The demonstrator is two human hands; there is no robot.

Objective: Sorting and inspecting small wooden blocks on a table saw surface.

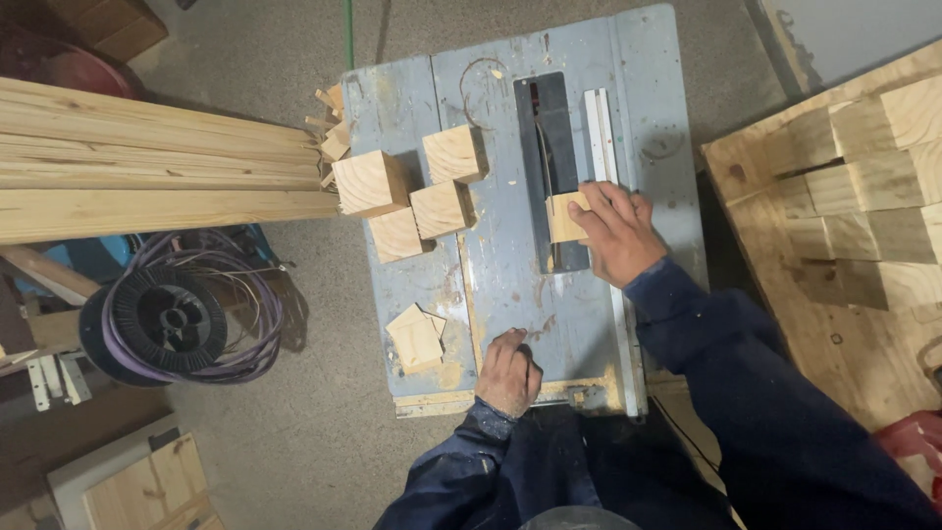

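Left hand (508, 373) on saw table (500, 285); blocks (412, 191) beyond.

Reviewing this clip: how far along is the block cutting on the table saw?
Done: four cut pale wooden cubes sit on the grey-blue saw table, with more stacked on the wooden pallet. In hand: the right hand holds a small wooden block at the blade slot; the left hand rests near the table's front edge. Left: long wooden planks remain uncut.

A worn grey-blue surface (500, 285) is seen at centre frame; four wooden cubes (412, 191) are set at its upper left, thin offcuts (416, 339) at lower left.
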